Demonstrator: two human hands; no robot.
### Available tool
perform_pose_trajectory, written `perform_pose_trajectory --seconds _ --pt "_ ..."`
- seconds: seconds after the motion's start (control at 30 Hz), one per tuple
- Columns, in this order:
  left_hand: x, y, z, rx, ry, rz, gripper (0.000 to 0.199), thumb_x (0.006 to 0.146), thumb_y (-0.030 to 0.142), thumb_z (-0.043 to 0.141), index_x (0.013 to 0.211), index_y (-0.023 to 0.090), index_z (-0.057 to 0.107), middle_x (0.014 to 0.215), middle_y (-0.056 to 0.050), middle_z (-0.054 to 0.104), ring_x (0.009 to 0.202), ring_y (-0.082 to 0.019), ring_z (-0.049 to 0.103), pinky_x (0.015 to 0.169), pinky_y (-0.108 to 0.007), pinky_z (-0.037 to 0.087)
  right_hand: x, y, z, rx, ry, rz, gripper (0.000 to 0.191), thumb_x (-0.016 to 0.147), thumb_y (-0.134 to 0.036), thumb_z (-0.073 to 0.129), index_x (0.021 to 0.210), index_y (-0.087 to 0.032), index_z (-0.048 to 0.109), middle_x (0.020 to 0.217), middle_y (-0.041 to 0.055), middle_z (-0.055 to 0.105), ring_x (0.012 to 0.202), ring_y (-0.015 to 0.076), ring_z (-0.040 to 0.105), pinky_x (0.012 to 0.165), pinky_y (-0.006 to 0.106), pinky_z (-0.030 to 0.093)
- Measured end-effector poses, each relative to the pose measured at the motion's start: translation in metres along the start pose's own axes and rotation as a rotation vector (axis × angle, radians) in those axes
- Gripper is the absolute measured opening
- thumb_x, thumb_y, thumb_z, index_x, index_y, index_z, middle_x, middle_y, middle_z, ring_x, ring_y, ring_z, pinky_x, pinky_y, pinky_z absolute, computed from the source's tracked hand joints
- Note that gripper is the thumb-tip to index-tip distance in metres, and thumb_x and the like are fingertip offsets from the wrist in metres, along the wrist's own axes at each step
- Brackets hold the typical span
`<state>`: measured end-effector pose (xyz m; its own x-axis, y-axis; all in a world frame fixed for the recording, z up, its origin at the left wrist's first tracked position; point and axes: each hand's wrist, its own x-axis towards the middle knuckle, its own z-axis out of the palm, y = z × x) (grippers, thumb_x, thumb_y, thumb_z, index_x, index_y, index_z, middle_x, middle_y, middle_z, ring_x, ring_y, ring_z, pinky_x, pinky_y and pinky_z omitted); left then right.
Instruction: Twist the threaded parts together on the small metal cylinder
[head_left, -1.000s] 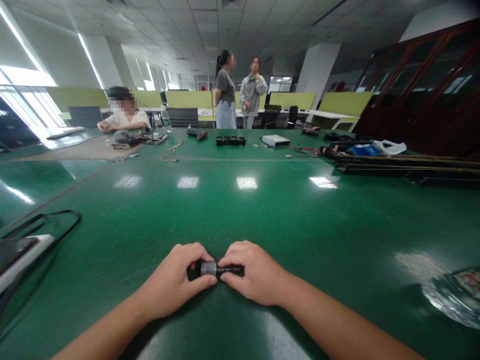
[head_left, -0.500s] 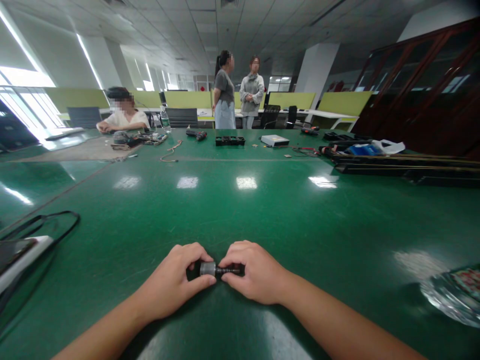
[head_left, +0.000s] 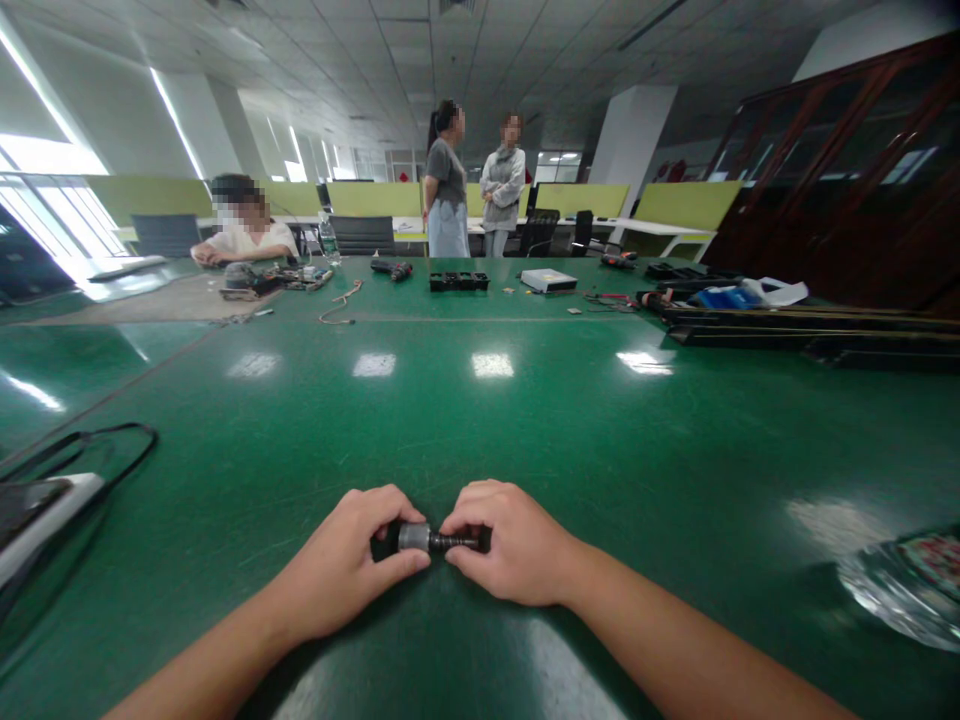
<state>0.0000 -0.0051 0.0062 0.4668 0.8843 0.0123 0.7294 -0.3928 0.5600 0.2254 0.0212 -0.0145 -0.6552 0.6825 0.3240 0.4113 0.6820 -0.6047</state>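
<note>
Low over the green table, near its front, lies a small metal cylinder with a dark grooved shaft [head_left: 415, 538], set lengthwise between my two hands. My left hand [head_left: 349, 555] pinches its grey cylinder end with thumb and fingers. On the other side my right hand [head_left: 514, 545] has its thumb and fingertips closed around the thin shaft, which runs in under the palm. The shaft's far end is partly hidden by the right fingers, and a dark end of the cylinder sits within the left hand's grip.
A glass dish [head_left: 904, 585] stands at the right edge. At left are a white power strip [head_left: 56, 515] and a black cable [head_left: 127, 440]. Along the back lie a drill [head_left: 391, 270], a black frame [head_left: 459, 281], a silver box [head_left: 547, 280] and black rails [head_left: 750, 330]. Several people are beyond.
Slightly more of the shaft shows beside the cylinder, and the right fingertips sit a touch farther right. Both hands keep their hold.
</note>
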Motion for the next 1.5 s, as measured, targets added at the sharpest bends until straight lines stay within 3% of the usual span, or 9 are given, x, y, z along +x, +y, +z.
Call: perform_pose_trajectory --seconds 0.37,1.37,1.5 --pt "-0.001 0.001 -0.001 -0.014 -0.011 -0.013 0.018 0.088 0.038 0.065 0.098 0.023 0.064 0.092 0.0 0.065 0.083 -0.02 0.055 0.076 -0.03 0.039 -0.002 0.001 0.0 -0.005 0.006 0.038 0.011 0.072 -0.022 0.076 0.082 -0.02 0.071 0.073 -0.0014 0.066 0.072 0.0149 0.059 0.075 0.03 0.039" --pt "-0.001 -0.007 -0.001 -0.046 -0.016 -0.008 0.017 0.087 0.033 0.067 0.1 0.023 0.061 0.092 0.001 0.062 0.084 -0.019 0.055 0.077 -0.03 0.04 -0.003 0.016 -0.012 -0.003 0.007 0.046 0.011 0.065 -0.016 0.075 0.07 -0.018 0.065 0.065 -0.0049 0.059 0.063 0.0115 0.054 0.074 0.03 0.037" --pt "-0.001 -0.006 0.0 -0.05 -0.006 -0.019 0.016 0.087 0.033 0.066 0.099 0.022 0.061 0.091 0.001 0.062 0.084 -0.019 0.055 0.077 -0.03 0.041 -0.004 0.028 -0.023 0.024 0.06 0.123 0.01 0.066 -0.013 0.071 0.067 -0.017 0.062 0.062 -0.0039 0.056 0.058 0.0108 0.05 0.062 0.025 0.037"
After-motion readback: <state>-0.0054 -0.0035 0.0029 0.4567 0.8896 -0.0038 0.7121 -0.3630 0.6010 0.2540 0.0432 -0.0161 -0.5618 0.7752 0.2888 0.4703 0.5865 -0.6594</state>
